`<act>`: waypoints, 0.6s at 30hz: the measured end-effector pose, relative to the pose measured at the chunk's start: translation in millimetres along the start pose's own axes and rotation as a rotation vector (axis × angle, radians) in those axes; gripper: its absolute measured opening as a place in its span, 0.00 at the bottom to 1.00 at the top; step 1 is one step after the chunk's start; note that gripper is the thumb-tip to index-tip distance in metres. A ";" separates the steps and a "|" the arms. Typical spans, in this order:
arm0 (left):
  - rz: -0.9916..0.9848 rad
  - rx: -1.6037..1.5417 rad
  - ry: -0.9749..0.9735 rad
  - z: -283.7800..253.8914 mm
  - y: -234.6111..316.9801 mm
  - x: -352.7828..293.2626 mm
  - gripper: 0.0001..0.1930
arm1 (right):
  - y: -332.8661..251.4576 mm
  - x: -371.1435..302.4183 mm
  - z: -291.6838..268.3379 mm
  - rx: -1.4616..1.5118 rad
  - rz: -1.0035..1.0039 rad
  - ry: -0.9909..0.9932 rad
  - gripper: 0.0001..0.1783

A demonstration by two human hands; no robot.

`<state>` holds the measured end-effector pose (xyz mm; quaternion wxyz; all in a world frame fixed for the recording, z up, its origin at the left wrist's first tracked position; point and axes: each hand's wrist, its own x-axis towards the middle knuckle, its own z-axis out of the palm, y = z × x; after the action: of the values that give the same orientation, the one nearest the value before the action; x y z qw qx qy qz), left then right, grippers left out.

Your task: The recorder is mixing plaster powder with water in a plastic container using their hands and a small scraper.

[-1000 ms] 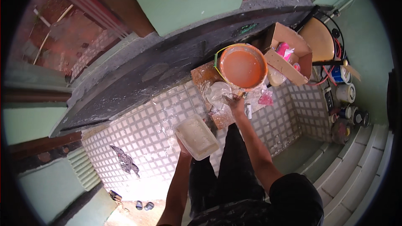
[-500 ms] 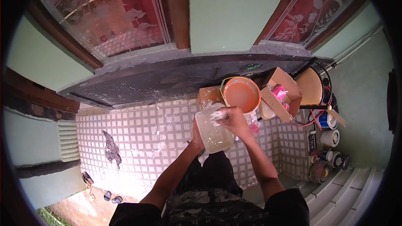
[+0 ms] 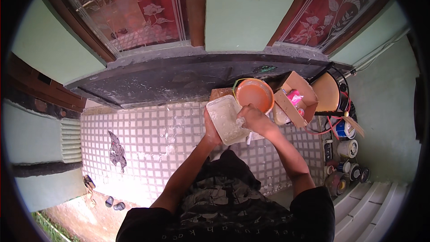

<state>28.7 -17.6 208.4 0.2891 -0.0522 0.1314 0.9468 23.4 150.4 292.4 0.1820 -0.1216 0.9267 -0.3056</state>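
A whitish rectangular plastic tub (image 3: 222,115), its inside wet and smeared with pale stuff, is held up in front of my body. My left hand (image 3: 211,127) grips its left side, the fingers partly hidden behind it. Over the tub's right part is my right hand (image 3: 253,119), fingers closed on a small whitish, crumpled-looking thing (image 3: 241,122) that I cannot make out. Just beyond that hand stands an orange bucket (image 3: 255,95) with cloudy liquid in it and a yellow-green handle.
Right of the bucket, an open cardboard box (image 3: 302,101) holds a pink package. Farther right are a chair (image 3: 326,92) and several paint cans (image 3: 347,148). A dark rag (image 3: 117,152) lies on the tiled floor at left. A dark-based wall (image 3: 179,80) runs behind.
The tub has shifted slightly up and left and shows more of its inside. My right hand has moved from the tub's upper edge down to its right part.
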 end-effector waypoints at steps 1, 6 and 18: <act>0.002 0.005 0.022 2.7 0.1 -0.9 0.44 | -2.6 -2.6 -0.9 -0.001 0.000 0.000 0.19; 0.007 -0.025 0.011 5.0 -5.3 1.2 0.43 | -12.0 0.3 3.2 -0.102 -0.171 -0.147 0.21; -0.002 -0.051 0.059 5.7 -14.3 3.5 0.42 | -27.6 51.5 -3.2 -0.113 -0.305 0.263 0.13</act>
<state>33.7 -2.7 210.1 0.2847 -0.0876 0.1157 0.9476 -21.4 113.1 298.1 0.0041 -0.2295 0.9289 -0.2906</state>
